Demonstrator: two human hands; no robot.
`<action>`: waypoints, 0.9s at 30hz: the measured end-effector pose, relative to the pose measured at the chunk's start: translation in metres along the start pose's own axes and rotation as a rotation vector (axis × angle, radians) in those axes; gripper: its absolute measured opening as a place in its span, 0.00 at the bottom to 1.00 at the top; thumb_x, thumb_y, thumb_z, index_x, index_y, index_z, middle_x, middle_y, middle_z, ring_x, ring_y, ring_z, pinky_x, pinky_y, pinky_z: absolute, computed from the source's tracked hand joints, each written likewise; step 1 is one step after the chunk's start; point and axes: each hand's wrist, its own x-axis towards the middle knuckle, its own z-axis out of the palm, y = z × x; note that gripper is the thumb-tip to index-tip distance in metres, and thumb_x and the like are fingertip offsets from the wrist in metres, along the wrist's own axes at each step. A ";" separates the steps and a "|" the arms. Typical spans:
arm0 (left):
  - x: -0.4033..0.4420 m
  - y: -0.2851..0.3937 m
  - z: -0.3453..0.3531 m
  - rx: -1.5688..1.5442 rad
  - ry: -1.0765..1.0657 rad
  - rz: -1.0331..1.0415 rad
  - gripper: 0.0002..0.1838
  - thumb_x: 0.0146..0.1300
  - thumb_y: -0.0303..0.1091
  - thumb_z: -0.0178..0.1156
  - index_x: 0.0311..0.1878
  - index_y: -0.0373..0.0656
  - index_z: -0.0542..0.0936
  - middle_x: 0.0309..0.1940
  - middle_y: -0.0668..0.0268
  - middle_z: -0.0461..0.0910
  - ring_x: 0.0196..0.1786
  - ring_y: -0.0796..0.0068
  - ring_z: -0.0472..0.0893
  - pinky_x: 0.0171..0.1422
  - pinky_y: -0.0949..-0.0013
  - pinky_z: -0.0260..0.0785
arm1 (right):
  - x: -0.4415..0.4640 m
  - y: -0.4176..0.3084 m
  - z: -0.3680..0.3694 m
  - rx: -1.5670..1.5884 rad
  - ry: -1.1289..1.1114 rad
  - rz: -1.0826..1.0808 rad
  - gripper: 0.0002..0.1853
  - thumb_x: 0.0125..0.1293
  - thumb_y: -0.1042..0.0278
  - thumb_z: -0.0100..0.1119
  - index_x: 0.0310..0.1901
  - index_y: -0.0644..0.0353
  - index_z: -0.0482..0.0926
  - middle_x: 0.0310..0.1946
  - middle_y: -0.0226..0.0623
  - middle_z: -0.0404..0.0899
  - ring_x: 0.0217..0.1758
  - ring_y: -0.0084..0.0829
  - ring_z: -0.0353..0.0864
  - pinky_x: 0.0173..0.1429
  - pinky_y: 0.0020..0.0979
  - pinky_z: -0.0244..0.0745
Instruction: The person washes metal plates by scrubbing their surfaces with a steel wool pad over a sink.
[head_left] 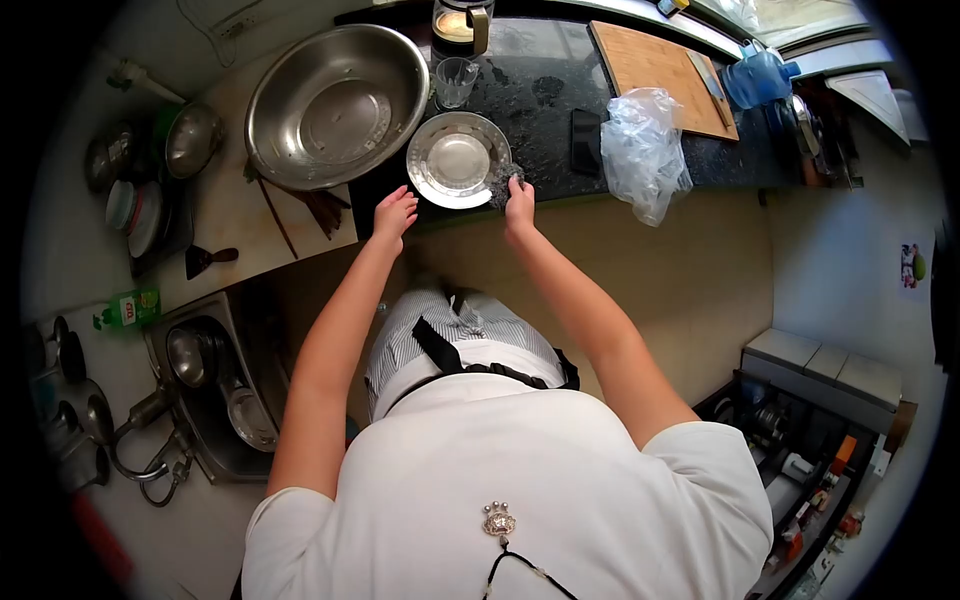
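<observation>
A round metal plate (pixel 459 160) lies near the front edge of the dark countertop. At its lower right side, my right hand (pixel 520 205) is closed on a grey wire scrubber (pixel 502 188), which touches the plate's rim. My left hand (pixel 396 218) is just left of the plate, held apart from it, fingers loosely extended and nothing in them. Behind and left of the plate stands a large metal basin (pixel 338 107). A clear glass cup (pixel 456 83) is right behind the plate.
Right of the plate are a black phone (pixel 585 142), a crumpled plastic bag (pixel 643 155) and a wooden cutting board (pixel 655 75) with a knife (pixel 708 82). A blue bottle (pixel 758 78) stands beyond. A sink (pixel 215 390) holding metal bowls is at the lower left.
</observation>
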 end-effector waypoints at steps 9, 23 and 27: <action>0.065 0.014 0.017 0.219 0.001 -0.070 0.30 0.59 0.34 0.61 0.63 0.41 0.62 0.43 0.64 0.77 0.39 0.76 0.78 0.41 0.72 0.69 | 0.075 0.014 0.025 -0.135 0.081 -0.058 0.22 0.65 0.55 0.51 0.48 0.68 0.68 0.45 0.47 0.74 0.48 0.36 0.72 0.53 0.34 0.65; 0.070 -0.007 0.001 0.220 -0.056 0.055 0.17 0.57 0.24 0.59 0.50 0.39 0.69 0.31 0.63 0.79 0.31 0.75 0.79 0.31 0.73 0.74 | 0.043 0.012 0.026 -0.008 0.094 -0.047 0.17 0.67 0.59 0.51 0.47 0.65 0.68 0.41 0.37 0.73 0.43 0.26 0.70 0.50 0.28 0.66; 0.059 -0.004 0.000 0.222 -0.075 0.125 0.16 0.59 0.24 0.57 0.51 0.40 0.69 0.32 0.65 0.80 0.31 0.77 0.80 0.32 0.75 0.74 | 0.035 0.002 0.025 0.015 0.070 -0.054 0.18 0.66 0.58 0.51 0.47 0.65 0.69 0.41 0.36 0.74 0.43 0.26 0.70 0.50 0.28 0.66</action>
